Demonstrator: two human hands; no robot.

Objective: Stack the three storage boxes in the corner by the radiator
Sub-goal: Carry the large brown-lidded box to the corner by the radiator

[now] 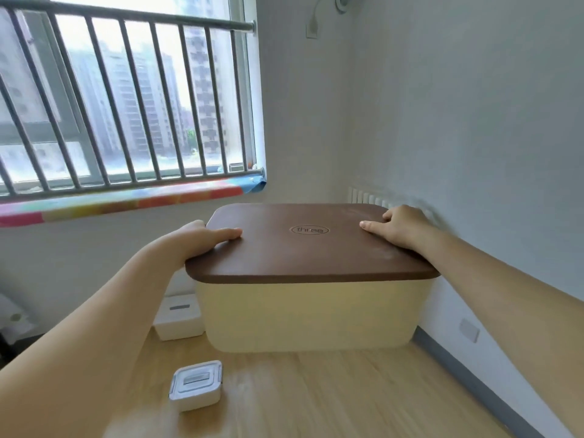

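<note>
A large cream storage box (311, 314) with a brown lid (309, 245) marked "three" is held up in front of me, above the wooden floor. My left hand (202, 238) grips its left side with the thumb on the lid. My right hand (396, 227) grips the far right side, thumb also on the lid. A medium white box (178, 317) stands on the floor by the wall, partly hidden behind the large box. A small white box with a clear latched lid (196, 385) sits on the floor nearer to me. The white radiator (368, 196) shows behind the lid, in the corner.
A barred window (126, 96) with a colourful padded sill (126, 200) fills the left wall. Grey walls meet in the corner at the right, with a grey skirting board (474, 384) and a wall socket (469, 330). Wooden floor (331, 396) stretches below.
</note>
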